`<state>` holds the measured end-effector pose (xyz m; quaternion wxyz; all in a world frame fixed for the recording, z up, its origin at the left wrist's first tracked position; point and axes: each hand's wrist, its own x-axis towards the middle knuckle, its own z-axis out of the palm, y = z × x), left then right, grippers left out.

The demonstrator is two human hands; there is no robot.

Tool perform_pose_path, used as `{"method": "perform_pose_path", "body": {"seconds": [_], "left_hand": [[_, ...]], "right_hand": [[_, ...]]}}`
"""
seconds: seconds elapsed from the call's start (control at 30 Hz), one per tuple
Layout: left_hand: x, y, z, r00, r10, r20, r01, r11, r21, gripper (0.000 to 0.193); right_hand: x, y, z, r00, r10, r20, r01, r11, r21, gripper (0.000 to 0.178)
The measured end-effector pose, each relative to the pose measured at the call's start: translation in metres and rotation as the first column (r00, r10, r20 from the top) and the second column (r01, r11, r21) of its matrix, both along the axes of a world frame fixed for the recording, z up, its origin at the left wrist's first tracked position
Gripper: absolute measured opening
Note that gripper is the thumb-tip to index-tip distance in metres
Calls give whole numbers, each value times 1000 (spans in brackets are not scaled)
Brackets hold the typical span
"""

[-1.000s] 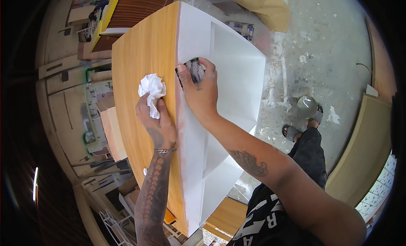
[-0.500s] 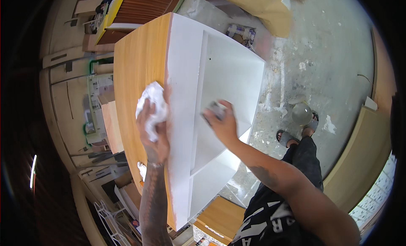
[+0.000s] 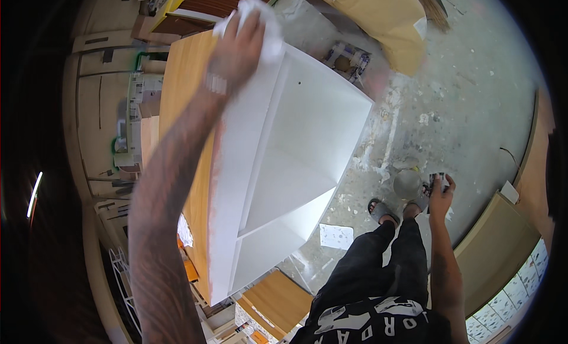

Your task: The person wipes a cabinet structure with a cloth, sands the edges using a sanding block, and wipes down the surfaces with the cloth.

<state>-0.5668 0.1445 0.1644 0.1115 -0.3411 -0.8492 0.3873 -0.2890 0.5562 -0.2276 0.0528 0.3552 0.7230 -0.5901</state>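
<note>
My left hand is closed on a crumpled white cloth. It presses the cloth against the far end of a cabinet, over the meeting line of a wood-grain panel and a white front edge. Open white compartments lie to the right of that edge. Well away from the cabinet, low on the right, my right hand has its fingers curled round a small dark-and-white piece. Its exact kind is too small to make out.
A round grey container is on the stained floor by my feet. A white sheet lies nearer the cabinet. Brown paper and a broom head are at the far side. A wood-topped piece stands near the cabinet's close end.
My left hand has slid the cloth away from me along the cabinet to its far end. My right hand has moved from above the compartments out to the right, still holding the small piece.
</note>
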Motion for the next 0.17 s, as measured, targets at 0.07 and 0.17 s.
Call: {"method": "perform_pose_path", "body": {"seconds": [0.07,0.17], "left_hand": [[-87,62,28,843,532,78,-536,823,187,38],[-169,106,113,943,171,-284,-79,947,310,13]], "right_hand": [[-3,17,5,998,30,47,-33,997,63,49],[1,36,-7,988,81,130,-94,991,98,49]]}}
